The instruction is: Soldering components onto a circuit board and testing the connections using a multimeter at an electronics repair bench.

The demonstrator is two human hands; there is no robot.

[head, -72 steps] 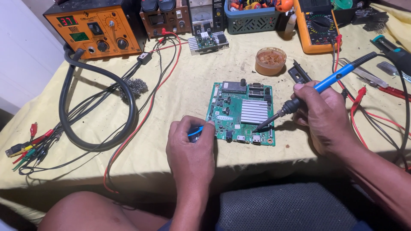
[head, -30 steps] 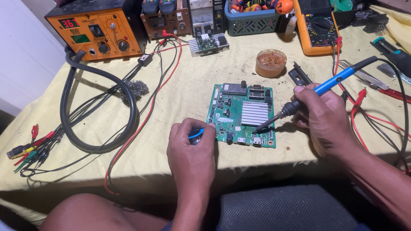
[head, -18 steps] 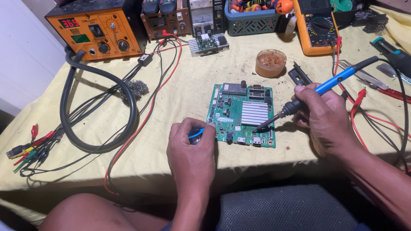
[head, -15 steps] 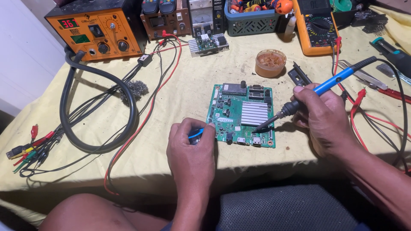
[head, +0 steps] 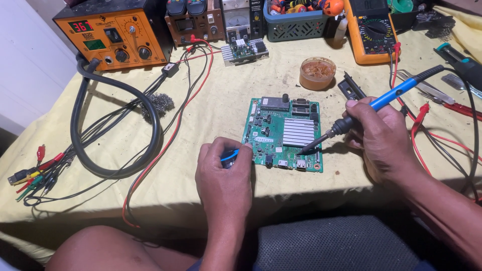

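A green circuit board with a ribbed silver heat sink lies flat on the yellow cloth. My right hand grips a blue-handled soldering iron; its tip rests on the board's lower right, near the connectors. My left hand sits at the board's left edge, fingers curled around a small blue and black object, partly hidden by the fingers.
An orange rework station with a thick black hose stands back left. Behind are a power supply, a yellow multimeter, a parts basket and a flux tin. Clip leads lie left, tweezers right.
Almost nothing differs. Both hands stay in place; the iron's tip has stayed at the board's lower right edge.
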